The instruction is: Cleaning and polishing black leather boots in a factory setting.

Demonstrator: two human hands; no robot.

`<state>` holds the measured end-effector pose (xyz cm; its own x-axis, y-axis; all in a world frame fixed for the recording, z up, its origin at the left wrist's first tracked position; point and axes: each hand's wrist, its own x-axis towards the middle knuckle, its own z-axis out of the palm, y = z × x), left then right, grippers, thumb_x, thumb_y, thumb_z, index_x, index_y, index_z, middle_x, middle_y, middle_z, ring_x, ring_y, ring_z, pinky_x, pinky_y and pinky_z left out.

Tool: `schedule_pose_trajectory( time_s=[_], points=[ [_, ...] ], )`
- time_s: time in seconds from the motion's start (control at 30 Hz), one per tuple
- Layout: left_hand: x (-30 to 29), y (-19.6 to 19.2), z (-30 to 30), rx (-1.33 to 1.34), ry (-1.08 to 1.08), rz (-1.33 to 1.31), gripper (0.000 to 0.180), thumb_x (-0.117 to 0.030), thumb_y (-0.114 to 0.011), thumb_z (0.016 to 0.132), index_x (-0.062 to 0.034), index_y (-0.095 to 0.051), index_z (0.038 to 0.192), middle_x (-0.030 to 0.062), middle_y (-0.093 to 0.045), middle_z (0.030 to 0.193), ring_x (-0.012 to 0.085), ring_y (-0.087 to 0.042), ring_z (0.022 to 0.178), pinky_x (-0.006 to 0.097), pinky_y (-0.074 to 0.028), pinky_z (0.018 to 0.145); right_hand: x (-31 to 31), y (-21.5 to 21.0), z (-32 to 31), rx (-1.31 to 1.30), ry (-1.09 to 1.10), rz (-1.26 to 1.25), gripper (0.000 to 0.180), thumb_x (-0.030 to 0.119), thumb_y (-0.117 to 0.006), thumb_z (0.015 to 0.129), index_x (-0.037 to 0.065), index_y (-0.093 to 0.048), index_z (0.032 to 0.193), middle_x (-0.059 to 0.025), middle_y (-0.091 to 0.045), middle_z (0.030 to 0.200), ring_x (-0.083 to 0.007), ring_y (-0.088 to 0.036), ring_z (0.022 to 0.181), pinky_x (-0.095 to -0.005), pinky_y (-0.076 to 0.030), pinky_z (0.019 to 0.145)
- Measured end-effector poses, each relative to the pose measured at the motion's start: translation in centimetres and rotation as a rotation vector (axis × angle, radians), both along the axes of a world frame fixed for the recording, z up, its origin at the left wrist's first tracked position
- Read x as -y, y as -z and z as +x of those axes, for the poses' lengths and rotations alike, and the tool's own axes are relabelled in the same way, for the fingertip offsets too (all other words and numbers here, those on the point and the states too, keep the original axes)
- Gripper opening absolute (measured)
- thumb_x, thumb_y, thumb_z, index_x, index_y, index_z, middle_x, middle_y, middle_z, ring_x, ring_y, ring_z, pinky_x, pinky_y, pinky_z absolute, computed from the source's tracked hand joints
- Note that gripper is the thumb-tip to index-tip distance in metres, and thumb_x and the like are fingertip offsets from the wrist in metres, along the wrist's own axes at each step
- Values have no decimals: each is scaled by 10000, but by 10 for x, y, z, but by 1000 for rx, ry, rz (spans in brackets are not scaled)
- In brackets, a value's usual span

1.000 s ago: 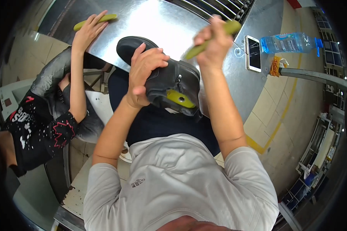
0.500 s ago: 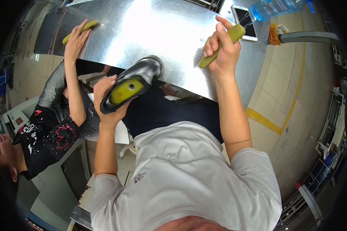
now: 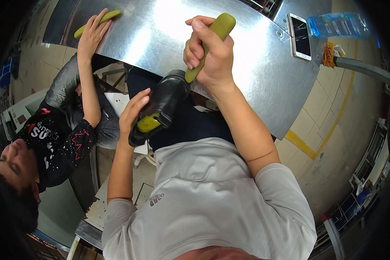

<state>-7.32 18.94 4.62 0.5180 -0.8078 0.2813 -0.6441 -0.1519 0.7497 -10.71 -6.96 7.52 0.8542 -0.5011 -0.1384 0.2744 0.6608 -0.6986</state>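
My left hand (image 3: 133, 108) is closed around the rear side of a black shoe (image 3: 165, 97), which is tilted over my lap at the table's near edge. Its opening shows a yellow-green shoe last (image 3: 148, 124) inside. My right hand (image 3: 214, 58) grips an olive-green bar with rounded ends (image 3: 223, 26), fingers wrapped about its middle. The bar's lower tip is at the toe end of the shoe; whether it touches is hard to tell.
The metal table (image 3: 255, 60) spans the far side. A phone (image 3: 299, 37) and a clear blue bottle (image 3: 340, 25) lie at its right. To my left sits a co-worker (image 3: 58, 134), whose hand rests on another olive-green bar (image 3: 110, 16).
My right hand has moved left with the bar, bringing it to the shoe. The shoe has turned in my left hand, showing less of the last. The view has shifted, and the co-worker's head shows more.
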Motion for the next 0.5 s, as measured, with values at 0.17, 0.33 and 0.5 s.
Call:
schedule_pose_trajectory(
  time_s=[0.17,0.33,0.5],
  points=[
    [9,-4,-14,65,-74,-49,477,-71,-711,743,-48,-576,1200,223,-589,1250,357,-625,1051,402,-486,911,-2,11,6,12,-18,115,198,214,-554,942,17,-564,960,2,-362,495,-116,-373,381,-272,-331,389],
    [18,-3,-6,124,-8,-128,408,-81,-668,774,-28,-581,1169,229,-604,1222,361,-643,1009,404,-508,849,-2,7,20,31,-426,-90,204,227,-630,899,27,-616,935,13,-441,552,-70,-413,435,-217,-311,402],
    [4,12,-6,27,-16,-109,536,-73,-734,744,-27,-532,1238,235,-597,1238,369,-634,1067,387,-511,903,-35,-8,49,0,-612,-631,281,311,-776,785,57,-670,837,16,-621,713,-75,-545,661,-220,-429,630]
  ],
)
